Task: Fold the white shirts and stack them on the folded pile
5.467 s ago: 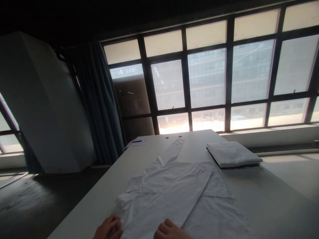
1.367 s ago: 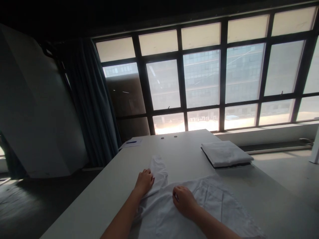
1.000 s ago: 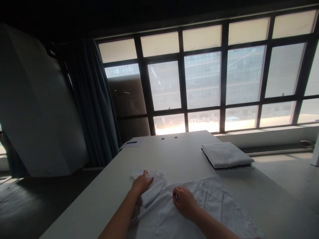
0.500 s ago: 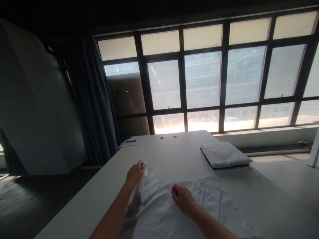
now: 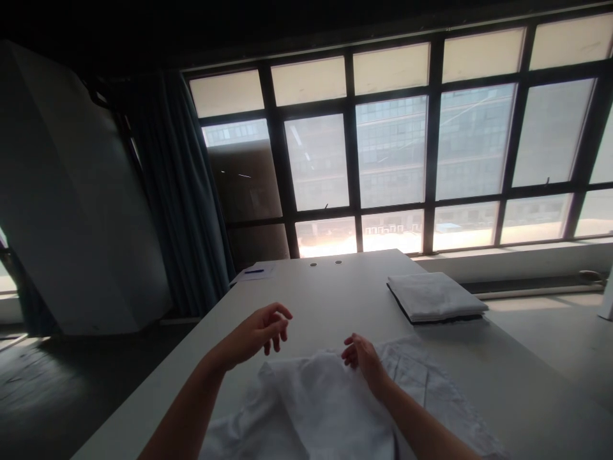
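A white garment (image 5: 325, 409) lies spread and partly folded on the near part of a long white table (image 5: 335, 300). My left hand (image 5: 256, 332) hovers above the table just beyond the garment's far left corner, fingers loosely apart and empty. My right hand (image 5: 361, 358) rests at the garment's far edge, fingers curled down onto the cloth; whether it grips the cloth I cannot make out.
A folded stack of white cloth over a dark layer (image 5: 435, 297) sits at the right of the table. A sheet of paper with a blue pen (image 5: 253, 273) lies at the far left corner. Large windows and a dark curtain (image 5: 186, 204) stand behind.
My left hand has let go of the sleeve part it was folding inward and has lifted off the cloth. The folded part now lies on the garment. My right hand shifted slightly forward.
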{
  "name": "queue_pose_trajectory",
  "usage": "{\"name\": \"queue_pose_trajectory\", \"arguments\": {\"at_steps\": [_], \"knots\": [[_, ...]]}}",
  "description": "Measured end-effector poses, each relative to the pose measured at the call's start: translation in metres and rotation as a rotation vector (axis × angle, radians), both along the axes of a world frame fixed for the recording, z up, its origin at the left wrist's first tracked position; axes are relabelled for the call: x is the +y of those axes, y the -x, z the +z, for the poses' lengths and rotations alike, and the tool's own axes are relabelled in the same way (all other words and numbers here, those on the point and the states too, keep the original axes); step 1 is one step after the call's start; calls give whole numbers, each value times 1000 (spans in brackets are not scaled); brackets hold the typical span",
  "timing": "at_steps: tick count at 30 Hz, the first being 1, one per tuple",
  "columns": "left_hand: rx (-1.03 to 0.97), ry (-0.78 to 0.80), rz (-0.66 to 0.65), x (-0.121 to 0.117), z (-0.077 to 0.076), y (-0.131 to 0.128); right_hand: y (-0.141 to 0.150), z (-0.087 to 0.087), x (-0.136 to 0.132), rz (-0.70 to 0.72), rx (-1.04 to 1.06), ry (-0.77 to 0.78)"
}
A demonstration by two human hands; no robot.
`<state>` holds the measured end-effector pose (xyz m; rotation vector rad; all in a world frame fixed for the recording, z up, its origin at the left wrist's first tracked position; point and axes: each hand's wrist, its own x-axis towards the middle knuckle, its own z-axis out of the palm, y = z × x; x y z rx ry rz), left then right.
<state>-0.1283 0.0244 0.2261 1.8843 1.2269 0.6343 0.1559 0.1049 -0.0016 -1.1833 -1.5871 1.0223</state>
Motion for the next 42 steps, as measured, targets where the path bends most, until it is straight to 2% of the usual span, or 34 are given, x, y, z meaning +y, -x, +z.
{"name": "queue_pose_trajectory", "arguments": {"at_steps": [3,6,8,11,16,20,23,25,27,32,36,39,42], "knots": [[449,2,97,23,-66,37,1,4,-6,63,-73,-20],[579,-45,223,35,-124,60,6,6,-20,96,-174,-76],[590,-73,257,36,-149,67,11,7,-28,89,-236,-111],[566,-105,259,38,-170,71,19,8,-30,70,-314,-120],[529,-200,299,50,-177,81,38,14,-8,78,-389,-57],[529,-287,376,60,-176,92,52,25,11,36,-390,-86],[539,-322,426,64,-182,100,56,37,12,-26,-414,-121],[548,-317,431,65,-188,104,57,44,1,-20,-443,-170],[558,-303,434,65,-195,109,56,48,-20,61,-467,-232],[592,-274,456,66,-203,117,46,44,-83,537,-631,-284],[615,-266,465,68,-201,118,31,48,-110,752,-774,-217],[630,-264,487,69,-201,118,7,70,-120,799,-627,-182],[644,-265,528,70,-201,120,-34,103,-127,735,-366,-122]]}}
